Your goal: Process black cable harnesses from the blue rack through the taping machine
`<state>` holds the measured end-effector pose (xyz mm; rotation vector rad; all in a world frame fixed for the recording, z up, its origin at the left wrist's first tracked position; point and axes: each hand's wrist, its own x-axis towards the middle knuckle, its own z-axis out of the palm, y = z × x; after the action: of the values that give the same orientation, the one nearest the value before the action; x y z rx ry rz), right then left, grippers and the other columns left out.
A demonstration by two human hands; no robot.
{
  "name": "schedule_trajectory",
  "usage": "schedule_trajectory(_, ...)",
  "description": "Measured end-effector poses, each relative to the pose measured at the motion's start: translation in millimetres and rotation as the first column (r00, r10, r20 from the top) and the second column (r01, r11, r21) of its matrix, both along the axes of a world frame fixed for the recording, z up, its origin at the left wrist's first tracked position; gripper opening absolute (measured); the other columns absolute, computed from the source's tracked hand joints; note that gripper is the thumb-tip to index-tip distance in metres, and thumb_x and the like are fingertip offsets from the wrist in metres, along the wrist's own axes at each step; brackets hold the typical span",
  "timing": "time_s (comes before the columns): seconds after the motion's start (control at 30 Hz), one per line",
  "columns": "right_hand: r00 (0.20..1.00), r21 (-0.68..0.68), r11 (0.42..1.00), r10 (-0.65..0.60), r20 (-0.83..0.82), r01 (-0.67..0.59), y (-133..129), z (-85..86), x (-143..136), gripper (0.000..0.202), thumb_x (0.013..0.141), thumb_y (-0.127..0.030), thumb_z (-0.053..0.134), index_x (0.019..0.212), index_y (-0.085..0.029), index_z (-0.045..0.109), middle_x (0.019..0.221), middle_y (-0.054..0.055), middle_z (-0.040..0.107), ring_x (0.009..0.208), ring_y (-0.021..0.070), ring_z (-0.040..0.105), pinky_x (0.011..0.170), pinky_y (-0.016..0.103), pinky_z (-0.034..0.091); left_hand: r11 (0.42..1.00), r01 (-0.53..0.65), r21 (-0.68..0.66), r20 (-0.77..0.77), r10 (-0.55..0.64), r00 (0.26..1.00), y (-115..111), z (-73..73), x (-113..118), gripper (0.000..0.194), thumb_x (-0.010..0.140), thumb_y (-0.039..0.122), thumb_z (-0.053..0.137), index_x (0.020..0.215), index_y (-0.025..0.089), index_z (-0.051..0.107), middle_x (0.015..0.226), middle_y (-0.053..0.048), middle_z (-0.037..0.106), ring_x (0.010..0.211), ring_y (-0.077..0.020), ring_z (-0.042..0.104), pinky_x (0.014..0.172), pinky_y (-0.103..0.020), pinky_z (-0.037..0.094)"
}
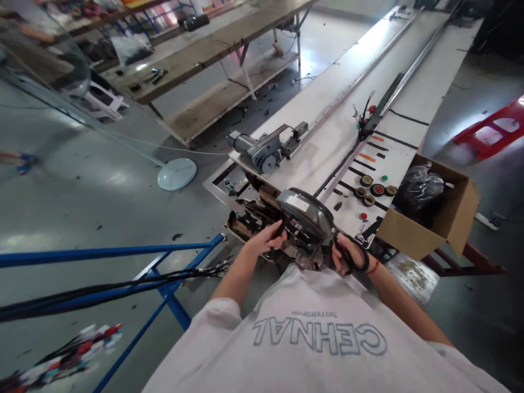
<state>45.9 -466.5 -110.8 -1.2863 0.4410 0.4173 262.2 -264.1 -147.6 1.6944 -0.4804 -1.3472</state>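
Observation:
In front of my body at the near end of the long white bench is a dark, rounded machine cover (313, 210) with a white label. My right hand (343, 254) is closed round black-handled scissors (360, 263), just right of the cover; their blades are hard to make out. My left hand (268, 239) is at the cover's left side, with fingers curled and pinched near a small dark piece that I cannot identify. A black cable bundle (341, 164) runs along the bench beyond the cover, ending in connectors with red parts (370, 111).
Several tape rolls (366, 180) and black strips (363, 164) lie on the white bench (311, 147). A motor unit (266, 150) sits at its left end. An open cardboard box (426, 234) with a dark plastic bag stands right. A blue metal frame (172, 305) is at left.

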Motion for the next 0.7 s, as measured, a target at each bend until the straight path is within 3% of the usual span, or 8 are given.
schedule_trajectory(0.07, 0.98, -0.379, 0.921, -0.147, -0.131, 0.087, -28.4, -5.6, 0.9, 0.061, 0.083, -0.076, 0.031, 0.063, -0.02, 0.046, 0.049, 0.004, 0.056, 0.04, 0.015, 0.053, 0.042, 0.025, 0.04, 0.98, -0.156, -0.126, -0.086, 0.145, 0.986, -3.0, -3.9, -23.9, 0.058, 0.085, 0.064, 0.041, 0.084, 0.012, 0.067, 0.048, 0.002, 0.053, 0.038, -0.0071, 0.04, 0.05, -0.024, 0.044)
schedule_trajectory(0.13, 0.932, -0.728, 0.685, -0.257, -0.257, -0.011, -50.8, -17.8, 9.2, 0.048, 0.084, -0.063, 0.046, 0.069, -0.018, 0.054, 0.062, 0.009, 0.063, 0.058, 0.0201, 0.062, 0.055, 0.028, 0.046, 0.917, -0.323, -0.235, -0.106, 0.306, 0.946, -6.9, -3.3, -44.7, 0.047, 0.078, 0.056, 0.058, 0.097, 0.014, 0.066, 0.077, -0.005, 0.069, 0.058, -0.0095, 0.058, 0.062, -0.024, 0.049)
schedule_trajectory(0.23, 0.867, -0.885, 0.403, -0.327, -0.376, -0.231, -65.4, -39.5, 23.8, 0.034, 0.083, -0.046, 0.055, 0.09, -0.015, 0.064, 0.093, 0.017, 0.067, 0.091, 0.0282, 0.065, 0.074, 0.033, 0.047, 0.832, -0.479, -0.279, -0.177, 0.446, 0.877, -13.1, 2.6, -56.8, 0.041, 0.076, 0.043, 0.066, 0.108, 0.019, 0.061, 0.116, -0.008, 0.065, 0.093, -0.0161, 0.064, 0.079, -0.027, 0.052)
schedule_trajectory(0.33, 0.895, -0.9, 0.361, -0.273, -0.353, -0.244, -72.9, -53.5, 36.8, 0.041, 0.085, -0.044, 0.052, 0.106, -0.011, 0.064, 0.106, 0.02, 0.063, 0.1, 0.0291, 0.061, 0.082, 0.035, 0.045, 0.825, -0.556, -0.101, -0.352, 0.493, 0.796, -21.9, 5.8, -47.1, 0.028, 0.084, 0.034, 0.053, 0.109, 0.021, 0.056, 0.114, -0.007, 0.065, 0.078, -0.0108, 0.064, 0.064, -0.022, 0.051)
schedule_trajectory(0.47, 0.94, -0.979, 0.195, -0.317, -0.123, -0.062, -125.2, -54.8, 59.9, 0.043, 0.089, -0.04, 0.046, 0.118, -0.011, 0.06, 0.126, 0.018, 0.053, 0.112, 0.0271, 0.052, 0.093, 0.034, 0.04, 0.94, -0.34, 0.001, -0.448, 0.305, 0.841, -36.5, 2.6, -33.4, 0.022, 0.09, 0.035, 0.044, 0.09, 0.017, 0.056, 0.071, -0.001, 0.061, 0.04, -0.0034, 0.038, 0.038, -0.016, 0.031)
schedule_trajectory(0.57, 0.891, -0.997, 0.066, -0.447, -0.072, -0.048, -191.8, -51.7, 75.7, 0.046, 0.091, -0.038, 0.043, 0.125, -0.01, 0.055, 0.143, 0.017, 0.039, 0.127, 0.03, 0.038, 0.102, 0.04, 0.032, 0.988, -0.138, -0.066, -0.188, 0.124, 0.974, -41.7, 2.1, -36.4, 0.027, 0.091, 0.04, 0.041, 0.081, 0.018, 0.052, 0.048, 0.007, 0.041, 0.035, -0.0058, 0.033, 0.038, -0.018, 0.028)
schedule_trajectory(0.63, 0.862, -0.992, 0.085, -0.491, -0.127, -0.097, -228.6, -52.2, 81.6, 0.054, 0.092, -0.046, 0.04, 0.132, -0.011, 0.05, 0.146, 0.016, 0.036, 0.134, 0.0325, 0.027, 0.106, 0.048, 0.025, 1.0, -0.01, -0.023, 0.132, 0.013, 0.991, -41.3, 4.4, -40.4, 0.025, 0.091, 0.039, 0.04, 0.077, 0.019, 0.049, 0.044, 0.008, 0.04, 0.036, -0.0091, 0.041, 0.043, -0.02, 0.033)
schedule_trajectory(0.7, 0.842, -0.976, 0.157, -0.497, -0.212, -0.153, -249.8, -55.9, 84.2, 0.062, 0.091, -0.054, 0.038, 0.134, -0.01, 0.046, 0.141, 0.018, 0.043, 0.135, 0.033, 0.026, 0.107, 0.053, 0.019, 0.993, 0.067, 0.099, 0.395, -0.101, 0.913, -39.7, 7.4, -43.2, 0.022, 0.091, 0.036, 0.041, 0.078, 0.02, 0.049, 0.046, 0.006, 0.05, 0.039, -0.0119, 0.048, 0.05, -0.024, 0.039)
